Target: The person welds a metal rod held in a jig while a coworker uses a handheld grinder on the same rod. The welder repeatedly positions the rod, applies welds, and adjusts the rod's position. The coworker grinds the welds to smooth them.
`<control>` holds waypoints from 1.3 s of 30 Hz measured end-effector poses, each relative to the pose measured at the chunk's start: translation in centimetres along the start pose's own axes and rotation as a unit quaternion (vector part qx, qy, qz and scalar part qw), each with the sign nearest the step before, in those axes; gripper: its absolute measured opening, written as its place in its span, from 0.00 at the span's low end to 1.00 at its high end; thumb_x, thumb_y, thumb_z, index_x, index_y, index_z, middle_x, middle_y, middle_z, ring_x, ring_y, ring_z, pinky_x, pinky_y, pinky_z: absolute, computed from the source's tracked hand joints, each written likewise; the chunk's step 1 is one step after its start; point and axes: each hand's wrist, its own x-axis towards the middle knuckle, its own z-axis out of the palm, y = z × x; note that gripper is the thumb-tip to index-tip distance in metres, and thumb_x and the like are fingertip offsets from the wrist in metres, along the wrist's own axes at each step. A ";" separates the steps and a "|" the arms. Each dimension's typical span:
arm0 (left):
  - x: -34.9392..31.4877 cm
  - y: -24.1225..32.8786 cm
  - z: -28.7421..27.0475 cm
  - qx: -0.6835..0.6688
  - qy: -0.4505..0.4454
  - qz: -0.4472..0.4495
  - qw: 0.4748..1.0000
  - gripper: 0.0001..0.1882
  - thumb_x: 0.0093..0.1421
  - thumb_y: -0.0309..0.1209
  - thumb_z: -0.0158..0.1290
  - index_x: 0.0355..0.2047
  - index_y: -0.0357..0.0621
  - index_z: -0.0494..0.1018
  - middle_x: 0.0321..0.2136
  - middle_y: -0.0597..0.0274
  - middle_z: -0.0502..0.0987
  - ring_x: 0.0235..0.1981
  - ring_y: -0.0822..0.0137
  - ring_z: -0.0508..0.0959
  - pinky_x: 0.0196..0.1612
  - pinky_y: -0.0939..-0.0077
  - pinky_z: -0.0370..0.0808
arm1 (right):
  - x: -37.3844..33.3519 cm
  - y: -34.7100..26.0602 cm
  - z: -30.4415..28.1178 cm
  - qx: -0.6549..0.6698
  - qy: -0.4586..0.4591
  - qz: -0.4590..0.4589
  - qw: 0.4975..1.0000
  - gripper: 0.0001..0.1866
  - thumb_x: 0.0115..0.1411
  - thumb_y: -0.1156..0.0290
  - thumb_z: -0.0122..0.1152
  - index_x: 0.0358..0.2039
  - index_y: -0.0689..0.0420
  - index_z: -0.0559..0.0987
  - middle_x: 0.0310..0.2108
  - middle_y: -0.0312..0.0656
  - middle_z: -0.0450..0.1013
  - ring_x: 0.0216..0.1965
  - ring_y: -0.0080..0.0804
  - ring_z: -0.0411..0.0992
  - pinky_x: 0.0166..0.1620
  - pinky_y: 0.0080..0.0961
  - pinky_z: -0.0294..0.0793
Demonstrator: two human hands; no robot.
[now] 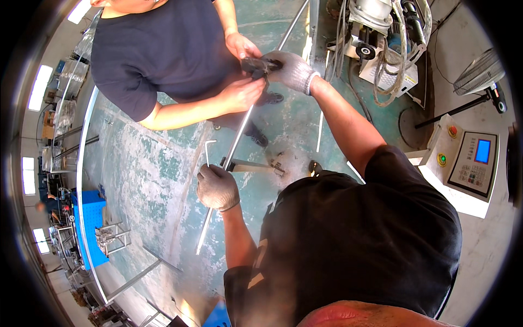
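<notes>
My left hand (218, 189), in a grey work glove, is closed around a bent L-shaped hex key (207, 151), its short arm at the top. That hand also lies across a long thin metal tube (239, 131), which runs from the far top down toward me; whether it grips the tube is hidden. My right hand (294, 72), gloved too, closes on a small dark part (257, 66) at the tube. A co-worker's two bare hands (243, 94) hold the same part from the other side.
A support stand (248, 166) is under the tube. To the right are a control panel (473, 163) with a blue screen, a fan (479, 73) and a machine with coiled hoses (389, 60). A blue perforated bin (90, 223) stands left, beyond a curved metal frame (81, 163).
</notes>
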 end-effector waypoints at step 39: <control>-0.3 -0.3 0.5 0.001 -0.011 -0.009 1.000 0.08 0.70 0.32 0.58 0.43 0.43 0.82 0.34 0.48 0.84 0.30 0.41 0.85 0.32 0.45 0.81 | -12.3 9.6 6.0 0.180 0.111 0.143 0.967 0.22 0.65 0.77 0.72 0.60 0.60 0.84 0.47 0.37 0.85 0.49 0.23 0.80 0.56 0.27 0.81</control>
